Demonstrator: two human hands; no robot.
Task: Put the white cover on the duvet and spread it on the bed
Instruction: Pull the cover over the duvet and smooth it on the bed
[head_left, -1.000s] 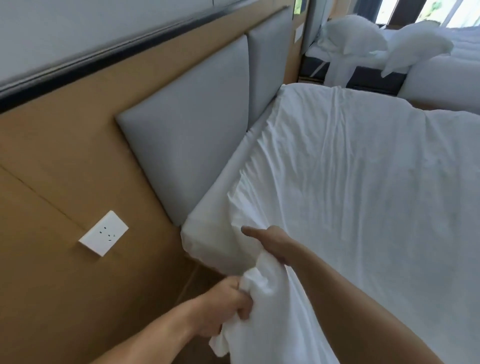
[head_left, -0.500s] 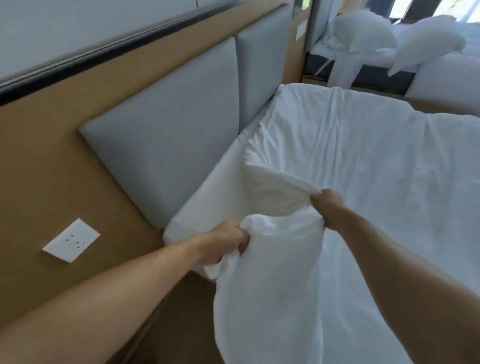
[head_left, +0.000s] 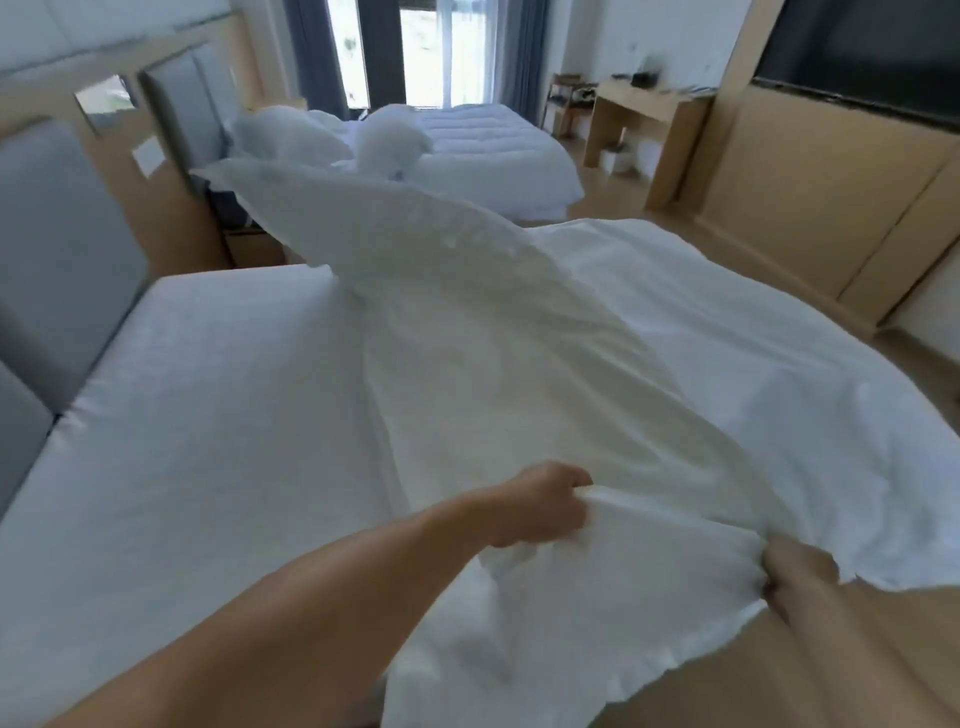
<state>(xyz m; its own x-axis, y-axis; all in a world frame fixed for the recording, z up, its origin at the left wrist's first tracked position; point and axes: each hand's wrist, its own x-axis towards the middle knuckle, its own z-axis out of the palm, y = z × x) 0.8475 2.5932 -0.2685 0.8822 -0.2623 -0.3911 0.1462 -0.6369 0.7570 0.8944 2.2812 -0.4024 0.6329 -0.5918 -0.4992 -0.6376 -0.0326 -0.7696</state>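
The fingers of the left hand (head_left: 545, 506) and right hand (head_left: 795, 577) curl round the near edge of the white cover (head_left: 493, 364). It stretches away from them across the bed (head_left: 182, 415), its far corner lifted above the bed. The left hand is nearer the bed's head.

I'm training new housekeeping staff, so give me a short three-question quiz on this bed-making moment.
1. True or false: the left hand and the right hand both grip the white cover.
2. The white cover's far left corner is: A) lying flat, B) lifted in the air, C) tucked in.
3. Fill in: the grey headboard is on the person's ____ side.
Key: 1 true; 2 B; 3 left.
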